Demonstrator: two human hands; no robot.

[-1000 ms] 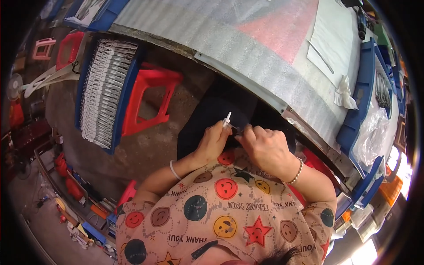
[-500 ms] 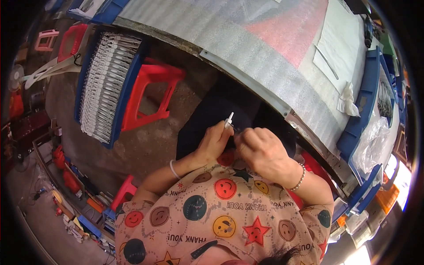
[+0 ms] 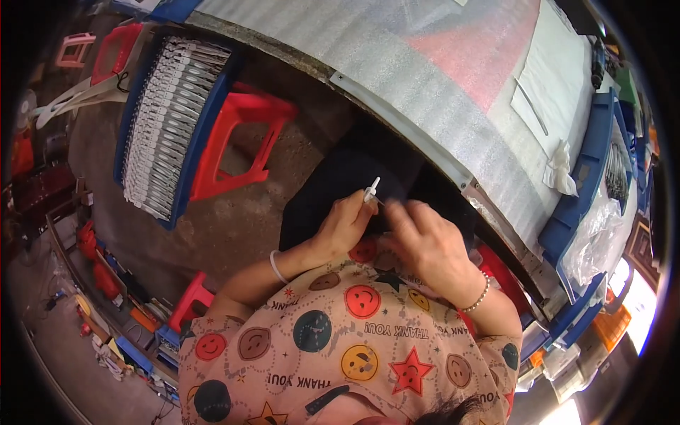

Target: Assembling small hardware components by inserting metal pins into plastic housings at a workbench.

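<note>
A small white plastic piece with a narrow tip [image 3: 372,188] pokes up from my left hand [image 3: 346,227], whose fingers and thumb are closed around it above my dark-clothed lap. What lies inside that grip is hidden. Close beside it on the right is my right hand [image 3: 433,248], its back turned up and its fingers bent towards the white piece. Motion smears those fingertips, so whether they pinch anything does not show. A thin dark line runs from the white piece towards the right hand, too fine to name.
To the left, a blue tray [image 3: 183,173] of tightly lined-up white-and-grey parts [image 3: 166,120] rests on a red stool [image 3: 230,180]. A worktable [image 3: 397,64] covered in foam sheet borders my lap ahead and right. On it are white paper [image 3: 556,71], crumpled tissue [image 3: 561,170] and a blue bin [image 3: 581,170].
My right hand's fingers have loosened from a tighter curl and are now blurred. The left hand keeps its hold on the white piece. The whole view has shifted slightly.
</note>
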